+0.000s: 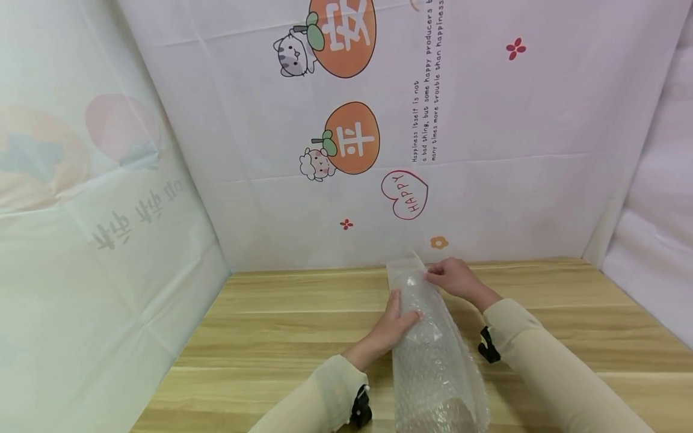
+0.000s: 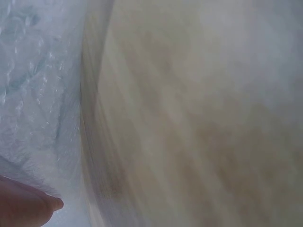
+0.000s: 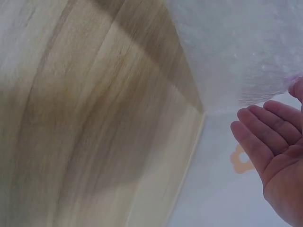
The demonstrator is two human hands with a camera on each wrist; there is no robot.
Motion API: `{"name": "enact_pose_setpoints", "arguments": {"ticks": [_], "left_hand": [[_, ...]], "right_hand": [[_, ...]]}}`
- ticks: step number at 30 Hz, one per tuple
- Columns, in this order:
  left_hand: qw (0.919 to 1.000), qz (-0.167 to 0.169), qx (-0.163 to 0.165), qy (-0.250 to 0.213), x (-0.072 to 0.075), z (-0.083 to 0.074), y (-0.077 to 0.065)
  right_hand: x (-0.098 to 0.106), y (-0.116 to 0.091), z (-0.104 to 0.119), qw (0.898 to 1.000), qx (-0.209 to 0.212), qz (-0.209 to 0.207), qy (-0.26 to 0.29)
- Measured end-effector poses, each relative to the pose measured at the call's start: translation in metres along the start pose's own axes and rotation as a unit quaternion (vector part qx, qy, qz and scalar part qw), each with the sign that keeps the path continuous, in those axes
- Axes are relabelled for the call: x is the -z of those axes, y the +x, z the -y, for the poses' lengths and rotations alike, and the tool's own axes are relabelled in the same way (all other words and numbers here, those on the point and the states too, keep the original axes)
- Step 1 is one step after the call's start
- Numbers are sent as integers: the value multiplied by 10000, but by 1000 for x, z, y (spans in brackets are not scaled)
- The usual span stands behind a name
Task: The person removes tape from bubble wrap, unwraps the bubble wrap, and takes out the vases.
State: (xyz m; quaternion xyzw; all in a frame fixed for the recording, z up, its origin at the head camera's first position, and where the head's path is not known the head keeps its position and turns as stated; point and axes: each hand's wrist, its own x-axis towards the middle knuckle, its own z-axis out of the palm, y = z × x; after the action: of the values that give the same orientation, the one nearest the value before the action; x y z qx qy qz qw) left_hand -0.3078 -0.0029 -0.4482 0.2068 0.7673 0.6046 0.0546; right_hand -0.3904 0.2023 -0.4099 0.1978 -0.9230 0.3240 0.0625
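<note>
A long sheet of clear bubble wrap runs from the back edge of the table towards the front, its upper end standing near the back wall. My left hand holds it at the left side, thumb lying over the front face. In the left wrist view one fingertip shows against the bubbles. My right hand pinches the wrap's right edge near the top. In the right wrist view the other fingers of that hand extend below the pinched edge. A brownish patch shows through the wrap's lower end.
The wooden table ends at a white printed cloth hanging behind it. More cloth hangs along the left and right sides. Black straps circle both wrists over the pale sleeves.
</note>
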Motion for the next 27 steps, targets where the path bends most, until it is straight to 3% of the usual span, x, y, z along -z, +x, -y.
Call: {"name": "enact_pose_setpoints", "arguments": {"ticks": [12, 20, 27], "left_hand": [[10000, 5, 20, 15, 0, 2, 0], [10000, 43, -20, 3, 1, 2, 1], [10000, -1, 68, 57, 0, 2, 0]], "right_hand": [[0, 3, -2, 9990, 313, -10, -332], [-3, 1, 3, 9896, 1051, -287, -940], [-6, 1, 1, 9895, 986, -383, -980]]}}
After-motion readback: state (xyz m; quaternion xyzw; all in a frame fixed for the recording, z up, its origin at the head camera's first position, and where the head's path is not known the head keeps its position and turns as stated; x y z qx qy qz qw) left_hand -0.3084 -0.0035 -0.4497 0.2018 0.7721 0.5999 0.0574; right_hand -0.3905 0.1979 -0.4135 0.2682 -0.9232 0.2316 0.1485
